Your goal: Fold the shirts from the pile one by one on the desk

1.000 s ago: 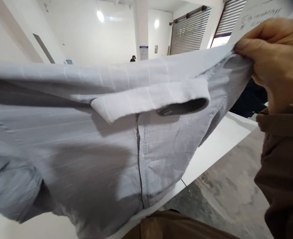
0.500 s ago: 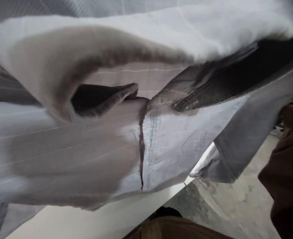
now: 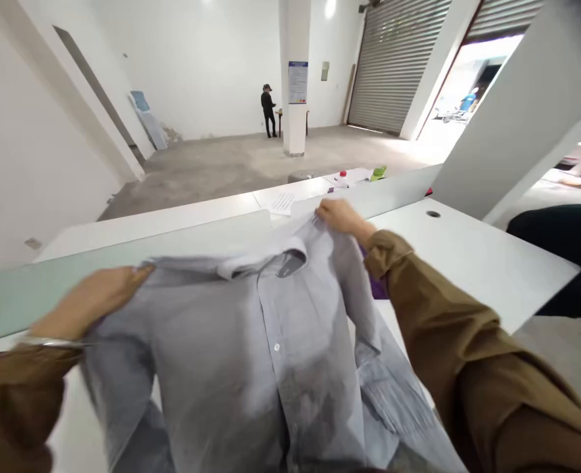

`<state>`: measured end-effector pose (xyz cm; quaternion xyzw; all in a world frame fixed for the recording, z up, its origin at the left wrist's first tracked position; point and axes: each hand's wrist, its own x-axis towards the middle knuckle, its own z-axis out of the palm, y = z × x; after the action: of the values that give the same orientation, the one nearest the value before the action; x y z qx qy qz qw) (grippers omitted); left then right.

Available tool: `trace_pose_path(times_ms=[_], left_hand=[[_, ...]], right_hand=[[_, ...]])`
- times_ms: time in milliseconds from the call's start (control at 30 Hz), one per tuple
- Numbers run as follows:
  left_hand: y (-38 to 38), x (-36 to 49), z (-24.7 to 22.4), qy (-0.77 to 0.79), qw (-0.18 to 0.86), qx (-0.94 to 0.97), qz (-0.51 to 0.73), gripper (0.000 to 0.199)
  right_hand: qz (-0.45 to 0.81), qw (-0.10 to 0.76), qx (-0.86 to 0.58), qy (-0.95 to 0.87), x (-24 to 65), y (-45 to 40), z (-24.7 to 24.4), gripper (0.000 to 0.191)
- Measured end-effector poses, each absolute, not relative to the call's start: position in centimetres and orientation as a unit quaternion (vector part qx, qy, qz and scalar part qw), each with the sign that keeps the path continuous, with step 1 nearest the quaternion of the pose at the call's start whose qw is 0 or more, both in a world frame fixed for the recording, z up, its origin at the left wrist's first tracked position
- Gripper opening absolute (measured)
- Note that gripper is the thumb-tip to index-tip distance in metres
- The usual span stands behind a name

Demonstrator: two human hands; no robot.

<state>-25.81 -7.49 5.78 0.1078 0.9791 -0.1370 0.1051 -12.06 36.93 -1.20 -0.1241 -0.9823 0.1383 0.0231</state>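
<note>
A grey long-sleeved shirt (image 3: pixel 206 355) hangs spread out before me, its collar at the top and its button front facing me. My left hand (image 3: pixel 96 295) is closed on the shoulder at the left. Closed on the other shoulder is my right hand (image 3: pixel 342 215), raised higher and farther off. Both sleeves dangle at the sides, and the shirt's lower end runs out of view at the bottom.
Behind the shirt is a white desk (image 3: pixel 488 253) with a low divider (image 3: pixel 39 286). Papers (image 3: pixel 283 202), a red-capped bottle (image 3: pixel 342 179) and a green item (image 3: pixel 378 173) lie beyond. A person (image 3: pixel 268 110) stands far off by a pillar (image 3: pixel 296 135). A dark chair (image 3: pixel 566 256) is at right.
The shirt filled the view close up, with neither hand visible. Now it hangs lower and farther away, both hands show at its shoulders, and the view has risen to the room.
</note>
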Motion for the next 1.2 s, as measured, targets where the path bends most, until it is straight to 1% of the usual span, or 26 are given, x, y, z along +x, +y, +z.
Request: trace_pose_path(times_ms=[33, 67, 167, 233, 333, 433, 533, 600, 667, 733, 800, 867, 900, 933, 967, 1067, 1100, 1200], left_hand=[[-7.2, -26.0, 2.9, 0.967, 0.155, 0.12, -0.166, 0.047], [-6.8, -25.9, -0.1, 0.962, 0.168, 0.116, -0.183, 0.048], [-5.4, -24.2, -8.5, 0.956, 0.175, 0.14, -0.188, 0.045], [-4.2, -22.6, -12.6, 0.947, 0.161, 0.218, -0.173, 0.039], [-2.2, -20.9, -16.4, 0.918, 0.14, 0.343, -0.138, 0.036], [-0.6, -20.6, -18.3, 0.904, 0.146, 0.386, -0.113, 0.036], [0.7, -21.0, -19.7, 0.891, 0.159, 0.417, -0.087, 0.03], [1.4, -21.4, -20.7, 0.884, 0.169, 0.432, -0.058, 0.027], [2.1, -21.9, -21.6, 0.891, 0.166, 0.423, -0.021, 0.028], [2.8, -22.7, -22.4, 0.915, 0.143, 0.378, 0.015, 0.035], [3.6, -23.8, -22.9, 0.943, 0.119, 0.309, 0.039, 0.045], [4.4, -25.1, -23.1, 0.961, 0.121, 0.246, 0.042, 0.058], [4.8, -25.7, -23.1, 0.964, 0.14, 0.224, 0.035, 0.061], [5.2, -26.2, -23.0, 0.964, 0.164, 0.208, 0.022, 0.06], [5.5, -26.7, -23.0, 0.962, 0.19, 0.199, 0.008, 0.055], [5.9, -27.7, -23.2, 0.957, 0.221, 0.19, -0.018, 0.03], [5.9, -27.9, -23.3, 0.961, 0.208, 0.183, -0.018, 0.026], [5.6, -28.4, -24.0, 0.983, 0.128, 0.128, 0.025, 0.024]], right_hand=[[0.152, -0.011, -0.139, -0.978, -13.0, 36.2, -4.5, 0.029], [0.165, -0.044, -0.146, -0.974, -13.7, 35.4, -7.7, 0.029], [0.193, -0.095, -0.119, -0.969, -14.4, 32.6, -15.8, 0.03], [0.211, -0.119, -0.07, -0.968, -14.0, 30.9, -19.5, 0.032], [0.247, -0.152, 0.005, -0.957, -13.3, 29.4, -22.6, 0.039], [0.274, -0.148, 0.052, -0.949, -13.4, 28.7, -24.0, 0.048], [0.283, -0.148, 0.055, -0.946, -14.3, 28.0, -24.9, 0.055], [0.283, -0.152, 0.051, -0.946, -15.2, 27.4, -25.5, 0.054], [0.281, -0.161, 0.052, -0.945, -16.1, 26.9, -26.1, 0.049], [0.278, -0.178, 0.054, -0.942, -17.0, 26.5, -26.5, 0.04], [0.276, -0.188, 0.054, -0.941, -17.8, 26.4, -26.6, 0.031], [0.279, -0.173, 0.049, -0.943, -18.6, 26.3, -26.5, 0.027], [0.282, -0.159, 0.043, -0.945, -19.0, 26.3, -26.4, 0.027], [0.285, -0.147, 0.035, -0.946, -19.3, 26.3, -26.3, 0.027], [0.289, -0.135, 0.026, -0.947, -19.6, 26.2, -26.1, 0.027], [0.301, -0.104, -0.01, -0.948, -20.0, 25.8, -26.2, 0.028], [0.306, -0.093, -0.021, -0.947, -20.1, 25.6, -26.5, 0.029], [0.334, -0.061, -0.017, -0.941, -19.9, 25.1, -27.6, 0.036]])
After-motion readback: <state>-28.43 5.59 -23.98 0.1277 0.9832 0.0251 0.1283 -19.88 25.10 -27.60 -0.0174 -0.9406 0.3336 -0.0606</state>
